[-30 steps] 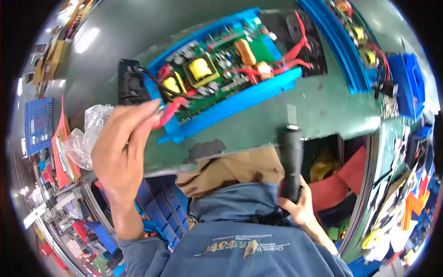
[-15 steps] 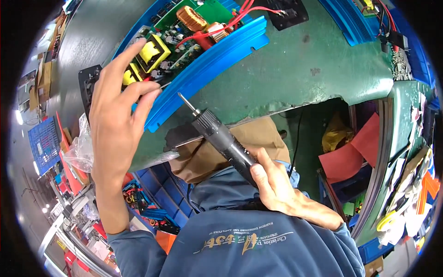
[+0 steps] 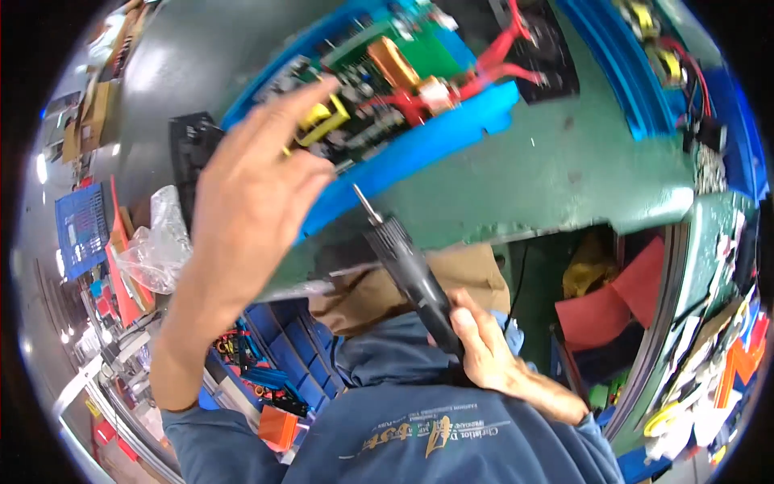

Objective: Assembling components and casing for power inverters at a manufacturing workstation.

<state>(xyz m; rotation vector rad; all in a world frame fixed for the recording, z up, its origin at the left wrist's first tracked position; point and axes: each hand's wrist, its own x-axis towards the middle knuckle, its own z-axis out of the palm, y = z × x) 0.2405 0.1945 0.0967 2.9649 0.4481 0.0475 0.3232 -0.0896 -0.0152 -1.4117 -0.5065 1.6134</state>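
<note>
My right hand [image 3: 488, 343] is wrapped round a black electric screwdriver [image 3: 415, 278], its metal bit slanting up and left, clear of the blue housing. My left hand [image 3: 250, 194], blurred by motion, reaches over the near left part of an open blue metal housing [image 3: 419, 149]. Its index finger stretches over a yellow transformer [image 3: 322, 121], while thumb and another finger come together by the near wall; anything between them is too small to make out. Inside the housing lies a green circuit board [image 3: 435, 52] with a copper coil [image 3: 393, 63] and red wires [image 3: 504, 48].
Black end panels [image 3: 552, 60] sit at the housing's ends. Another blue housing [image 3: 617, 64] lies at the far right of the green table [image 3: 564, 173], whose near edge is worn. A clear plastic bag [image 3: 153, 250] is at left; red sheets [image 3: 597, 319] hang below the table.
The view has shifted, so the housing and both hands appear further right and mostly lower. My left hand is blurred over the board. The screwdriver stays in my right hand.
</note>
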